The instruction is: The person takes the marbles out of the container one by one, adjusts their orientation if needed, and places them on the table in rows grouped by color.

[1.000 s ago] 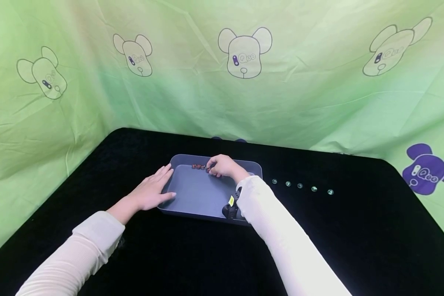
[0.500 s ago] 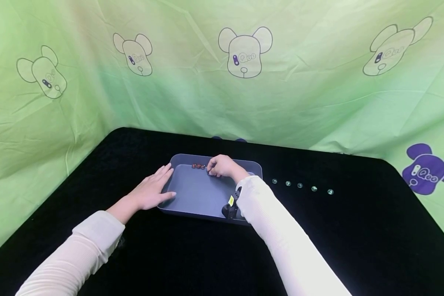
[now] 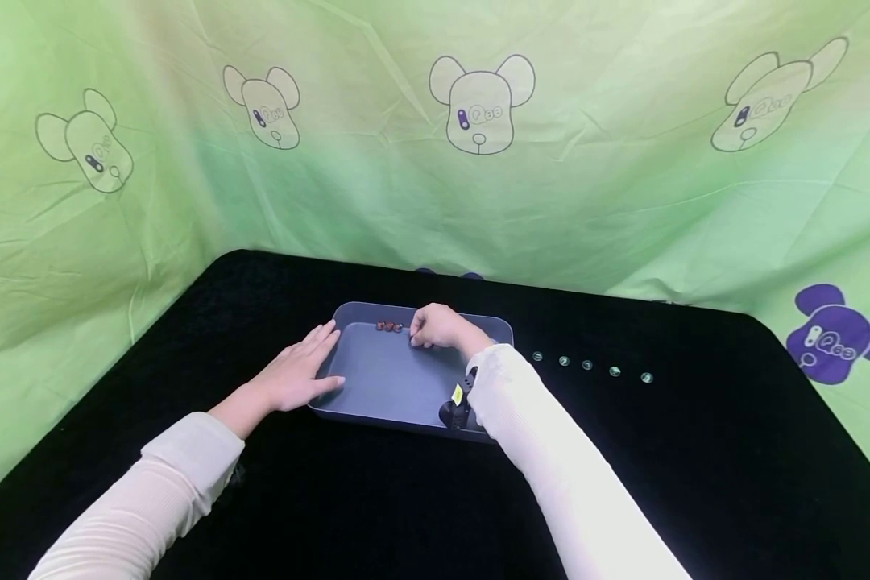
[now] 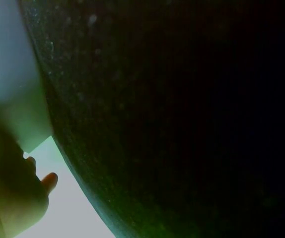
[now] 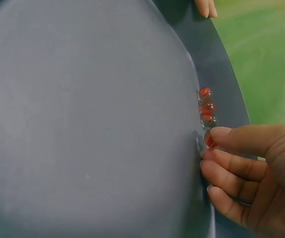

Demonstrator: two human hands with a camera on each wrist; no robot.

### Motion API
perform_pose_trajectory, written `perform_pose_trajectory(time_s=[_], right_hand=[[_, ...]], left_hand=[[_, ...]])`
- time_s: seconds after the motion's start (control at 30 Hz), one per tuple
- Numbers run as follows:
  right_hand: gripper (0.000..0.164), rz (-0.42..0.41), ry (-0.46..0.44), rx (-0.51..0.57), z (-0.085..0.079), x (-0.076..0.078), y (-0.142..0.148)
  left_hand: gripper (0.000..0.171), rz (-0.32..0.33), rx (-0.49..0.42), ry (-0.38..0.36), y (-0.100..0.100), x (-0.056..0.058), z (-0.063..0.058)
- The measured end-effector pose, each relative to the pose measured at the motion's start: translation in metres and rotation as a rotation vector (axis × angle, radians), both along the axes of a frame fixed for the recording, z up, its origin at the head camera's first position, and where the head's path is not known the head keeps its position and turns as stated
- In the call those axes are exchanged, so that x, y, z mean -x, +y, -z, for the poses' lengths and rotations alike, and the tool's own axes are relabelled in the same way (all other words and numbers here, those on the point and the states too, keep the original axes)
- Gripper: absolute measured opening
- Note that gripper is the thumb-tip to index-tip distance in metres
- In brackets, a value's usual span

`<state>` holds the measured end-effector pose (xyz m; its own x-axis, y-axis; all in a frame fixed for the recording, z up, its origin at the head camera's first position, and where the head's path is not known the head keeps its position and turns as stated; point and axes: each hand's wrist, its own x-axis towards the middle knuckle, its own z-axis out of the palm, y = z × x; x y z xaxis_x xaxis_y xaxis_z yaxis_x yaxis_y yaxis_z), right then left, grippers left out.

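A grey rectangular tray (image 3: 377,379) sits on the black table. My left hand (image 3: 299,372) rests on its left rim with the fingers straight. In the left wrist view that hand (image 4: 18,193) is dark and only partly seen. Over the far side of the tray, my right hand (image 3: 441,326) pinches a clear glass marble with red inside (image 5: 210,140) between thumb and finger. Several similar red marbles (image 5: 207,107) form a short row along the tray's far wall, right beside the pinched one. In the head view the fingers hide the pinched marble.
Several clear marbles (image 3: 587,365) lie in a spaced row on the black table (image 3: 667,451), right of the tray. A black wrist device with a yellow label (image 3: 457,395) is on my right wrist, over the tray's near right corner. Green printed cloth (image 3: 377,209) hangs behind.
My right hand's fingertips have shifted slightly right, away from the red marble row in the head view; the marble visible at them earlier is now hidden. The left hand has stayed put.
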<state>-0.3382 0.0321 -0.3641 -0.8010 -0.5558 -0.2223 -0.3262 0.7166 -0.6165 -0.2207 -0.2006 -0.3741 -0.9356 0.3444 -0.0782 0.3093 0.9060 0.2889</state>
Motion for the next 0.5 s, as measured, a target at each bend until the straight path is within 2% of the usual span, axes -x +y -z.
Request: perform_pose_trajectory(time_s=[0.13,0.3,0.5], right_hand=[[0.004,-0.005,-0.008,0.046,-0.006,-0.003,0.006],[0.008,-0.011,-0.016,0.114,-0.016,-0.009,0.013],[0.008,-0.012,0.016,0.191,-0.025,-0.017,0.018]], left_hand=[[0.073,-0.004,-0.003,-0.008,0.001,0.0,-0.001],[0.074,0.005,-0.008,-0.007,0.003,-0.001,-0.001],[0.073,0.015,-0.02,0.013,0.002,-0.002,-0.001]])
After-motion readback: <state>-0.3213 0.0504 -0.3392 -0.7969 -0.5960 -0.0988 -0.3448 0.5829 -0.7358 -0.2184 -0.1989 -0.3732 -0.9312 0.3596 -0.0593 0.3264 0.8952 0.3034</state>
